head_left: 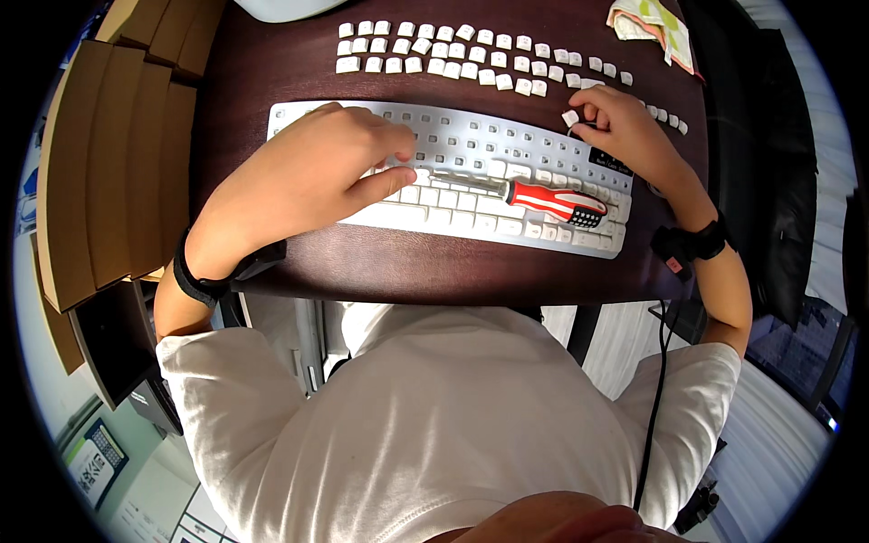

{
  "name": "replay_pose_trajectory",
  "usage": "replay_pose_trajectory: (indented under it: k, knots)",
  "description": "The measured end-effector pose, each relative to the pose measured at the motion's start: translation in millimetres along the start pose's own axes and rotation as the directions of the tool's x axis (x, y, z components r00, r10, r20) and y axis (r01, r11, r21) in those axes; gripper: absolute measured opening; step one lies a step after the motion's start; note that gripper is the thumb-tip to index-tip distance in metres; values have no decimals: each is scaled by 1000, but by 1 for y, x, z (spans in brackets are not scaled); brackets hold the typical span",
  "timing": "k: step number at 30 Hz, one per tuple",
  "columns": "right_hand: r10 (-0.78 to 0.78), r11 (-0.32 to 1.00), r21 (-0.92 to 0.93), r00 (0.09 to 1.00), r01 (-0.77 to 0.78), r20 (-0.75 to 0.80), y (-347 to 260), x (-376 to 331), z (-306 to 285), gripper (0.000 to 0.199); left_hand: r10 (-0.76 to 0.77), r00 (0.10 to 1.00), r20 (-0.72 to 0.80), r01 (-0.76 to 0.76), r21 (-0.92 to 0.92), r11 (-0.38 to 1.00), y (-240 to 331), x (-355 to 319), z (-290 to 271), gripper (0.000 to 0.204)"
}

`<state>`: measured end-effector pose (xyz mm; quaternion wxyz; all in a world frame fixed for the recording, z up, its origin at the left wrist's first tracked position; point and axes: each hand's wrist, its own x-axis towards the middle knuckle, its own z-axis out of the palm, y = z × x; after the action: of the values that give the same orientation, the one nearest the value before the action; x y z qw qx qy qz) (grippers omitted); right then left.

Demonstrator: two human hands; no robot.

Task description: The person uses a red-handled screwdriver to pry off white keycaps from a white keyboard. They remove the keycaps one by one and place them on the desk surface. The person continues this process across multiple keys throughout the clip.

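A white keyboard [308,113] lies across the table in front of me. Its upper rows show bare grey switches, while white keycaps cover much of the lower rows. My left hand [335,149] is over the keyboard's left part, thumb and forefinger apart, with nothing visible between them. Just right of that thumb is the shaft tip of a screwdriver [554,201] with a red, white and black handle, lying on the keycaps. Beyond the keyboard's right end, my right hand [625,127] has bent fingers closed around a loose white keycap [569,118] at the fingertips.
Loose white keycaps [453,50] stand in rows behind the keyboard on the dark brown table [434,276]. A patterned cloth [656,27] lies at the far right corner. Cardboard boxes [109,172] stand along the left side. A black cable [654,407] hangs by my right arm.
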<state>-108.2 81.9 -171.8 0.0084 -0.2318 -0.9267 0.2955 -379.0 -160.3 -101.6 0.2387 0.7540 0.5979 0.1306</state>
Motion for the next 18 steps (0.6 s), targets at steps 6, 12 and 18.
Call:
replay_pose_trajectory:
  k: [6,12,18]
  knots:
    - [-111,990,-86,994,112,14,7,5,0,19,-7,1000,-1,7,-9,1000,-1,-1,2,17]
    - [-118,989,-101,991,111,-59,13,18,2,18,13,1000,-12,-13,-18,1000,-1,0,2,18]
    - [-128,964,-243,989,106,-78,4,27,7,19,6,999,51,-6,-5,1000,0,7,4,19]
